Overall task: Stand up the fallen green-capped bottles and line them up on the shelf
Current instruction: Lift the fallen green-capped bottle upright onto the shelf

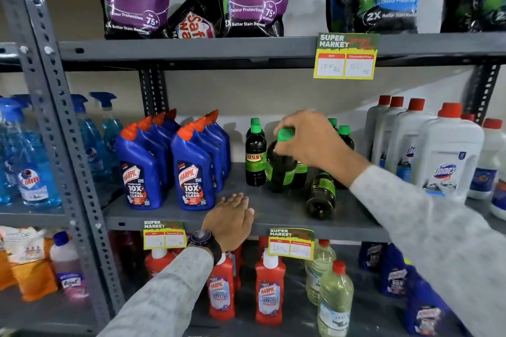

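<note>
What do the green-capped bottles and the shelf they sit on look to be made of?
Green-capped bottle in the right hand: probably glossy dark plastic or glass, highlights on its body; smooth green cap, likely plastic. The fallen bottle looks the same. Shelf: likely painted metal, matte grey, with perforated uprights.
</note>
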### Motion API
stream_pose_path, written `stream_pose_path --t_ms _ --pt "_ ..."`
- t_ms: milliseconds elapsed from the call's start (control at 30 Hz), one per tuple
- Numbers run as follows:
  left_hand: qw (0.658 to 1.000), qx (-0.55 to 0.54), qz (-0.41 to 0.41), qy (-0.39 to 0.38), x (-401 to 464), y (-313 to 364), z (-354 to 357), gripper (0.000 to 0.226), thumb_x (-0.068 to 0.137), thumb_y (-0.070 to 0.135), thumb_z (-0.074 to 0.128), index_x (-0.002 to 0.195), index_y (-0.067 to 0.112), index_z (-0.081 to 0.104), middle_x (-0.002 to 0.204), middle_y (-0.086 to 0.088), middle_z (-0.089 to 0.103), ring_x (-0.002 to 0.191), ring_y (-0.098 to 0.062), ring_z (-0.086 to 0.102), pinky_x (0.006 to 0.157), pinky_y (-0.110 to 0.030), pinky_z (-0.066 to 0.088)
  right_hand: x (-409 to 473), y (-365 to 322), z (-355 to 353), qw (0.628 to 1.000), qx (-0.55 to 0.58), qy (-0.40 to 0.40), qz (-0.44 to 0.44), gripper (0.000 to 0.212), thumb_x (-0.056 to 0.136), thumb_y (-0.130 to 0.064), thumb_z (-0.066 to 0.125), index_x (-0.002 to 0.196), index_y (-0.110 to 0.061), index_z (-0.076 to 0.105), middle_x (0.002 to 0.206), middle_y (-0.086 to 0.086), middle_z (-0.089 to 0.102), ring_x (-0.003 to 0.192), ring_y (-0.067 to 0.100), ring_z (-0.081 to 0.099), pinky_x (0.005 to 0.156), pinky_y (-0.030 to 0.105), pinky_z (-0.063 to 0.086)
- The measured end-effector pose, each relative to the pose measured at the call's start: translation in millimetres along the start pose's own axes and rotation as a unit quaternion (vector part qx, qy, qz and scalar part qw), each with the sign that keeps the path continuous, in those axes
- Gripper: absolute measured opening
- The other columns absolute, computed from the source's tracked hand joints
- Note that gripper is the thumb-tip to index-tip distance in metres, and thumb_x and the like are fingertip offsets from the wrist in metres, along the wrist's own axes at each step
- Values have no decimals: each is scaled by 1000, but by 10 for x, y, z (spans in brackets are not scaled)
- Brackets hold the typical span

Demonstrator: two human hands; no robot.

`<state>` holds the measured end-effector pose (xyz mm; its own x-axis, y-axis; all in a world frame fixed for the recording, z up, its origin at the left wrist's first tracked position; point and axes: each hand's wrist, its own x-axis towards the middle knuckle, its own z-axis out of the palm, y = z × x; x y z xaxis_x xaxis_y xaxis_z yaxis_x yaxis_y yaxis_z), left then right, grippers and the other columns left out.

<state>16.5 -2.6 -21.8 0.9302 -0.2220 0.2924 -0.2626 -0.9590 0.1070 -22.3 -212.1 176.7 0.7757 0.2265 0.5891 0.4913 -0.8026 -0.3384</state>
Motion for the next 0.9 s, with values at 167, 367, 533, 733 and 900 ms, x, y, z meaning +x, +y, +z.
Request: stream_pose_path --t_ms 167,367,533,733,900 --pt "1000 9 3 4 -2 5 -12 61 105 40 19 156 10 34 165 -7 30 153 -19 26 126 -39 15 428 21 160 985 80 -103 111 21 76 -12 88 93 -13 78 76 8 78 59 20 72 70 41 66" --pt "1000 1 6 10 3 -9 11 64 104 43 17 156 10 35 165 -7 31 153 -19 26 126 -38 15 590 154 403 972 110 -133 156 13 77 -3 85 88 -3 78 80 15 77 60 18 66 61 31 62" --pt "1000 -3 4 24 3 -29 33 70 99 46 12 154 11 38 163 -6 35 152 -17 29 126 -36 15 638 169 460 969 110 -143 166 17 78 -9 84 92 -5 77 68 7 69 58 17 61 52 25 53" --pt "999 -8 -1 35 -13 -14 37 67 101 46 14 153 13 40 162 -4 37 151 -16 30 126 -34 16 339 242 619 981 122 -75 131 69 79 -35 85 140 -15 61 132 4 65 120 25 61 95 32 46" --pt "999 -7 8 36 -33 1 9 63 103 44 17 153 14 39 162 -6 38 150 -18 33 125 -37 21 -389 348 1209 941 312 53 116 102 78 -8 84 153 -50 30 146 -9 53 130 8 50 109 28 38"
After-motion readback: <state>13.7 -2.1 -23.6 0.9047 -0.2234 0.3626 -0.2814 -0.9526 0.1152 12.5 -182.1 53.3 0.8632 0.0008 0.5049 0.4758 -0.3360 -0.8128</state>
